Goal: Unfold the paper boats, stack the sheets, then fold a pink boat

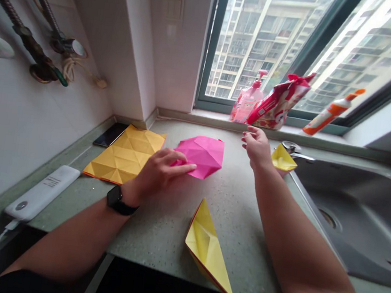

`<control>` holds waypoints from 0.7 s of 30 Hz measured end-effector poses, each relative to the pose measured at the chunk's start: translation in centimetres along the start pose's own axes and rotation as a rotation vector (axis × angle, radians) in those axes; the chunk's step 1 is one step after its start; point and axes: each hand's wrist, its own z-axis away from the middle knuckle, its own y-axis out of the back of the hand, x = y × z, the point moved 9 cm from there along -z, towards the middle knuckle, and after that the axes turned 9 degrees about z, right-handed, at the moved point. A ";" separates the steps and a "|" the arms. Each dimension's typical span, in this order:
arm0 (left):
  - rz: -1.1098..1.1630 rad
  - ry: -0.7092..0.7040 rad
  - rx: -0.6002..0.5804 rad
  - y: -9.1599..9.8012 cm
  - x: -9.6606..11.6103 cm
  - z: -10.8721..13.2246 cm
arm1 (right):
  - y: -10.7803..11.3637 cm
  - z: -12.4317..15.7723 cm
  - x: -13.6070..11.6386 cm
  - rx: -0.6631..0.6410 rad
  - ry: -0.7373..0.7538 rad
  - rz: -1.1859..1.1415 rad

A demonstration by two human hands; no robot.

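Forearms [77, 241], both bare, enter from the lower edge, with a black smartwatch [115, 199] on the left one. Nearest object: yellow folded paper boat with red edges [208, 248], lying on its side on a speckled grey-green stone counter [156, 229]. Left hand [158, 173]: fingers pressed together, laid across a creased magenta origami sheet [203, 156] at mid-counter; thumb hidden, pinch cannot be confirmed. Right hand [256, 148]: raised and open, fingers loosely curled, touching nothing, just beside a small yellow paper boat [283, 158]. That boat sits at the counter's edge, near a steel faucet [296, 152] and stainless sink [357, 218]. Left of the magenta sheet lies a creased yellow-orange origami sheet [123, 154], just beside a black phone [110, 134]. White power bank [42, 193] rests along the wall. Far sill: pink pump bottle [247, 100], red-and-white bag [279, 102], orange-and-white bottle [331, 111], before a window [265, 41].
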 end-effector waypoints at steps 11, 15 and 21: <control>0.197 0.206 -0.605 -7.3 -1.0 1.9 | -9.4 10.3 -6.9 -0.656 0.729 0.277; 0.022 0.443 -0.613 -5.9 -2.1 2.0 | -13.3 13.8 -4.4 -0.870 0.754 0.432; -0.319 0.680 -0.620 -5.8 -3.0 2.6 | -13.7 14.5 -3.1 -0.886 0.761 0.528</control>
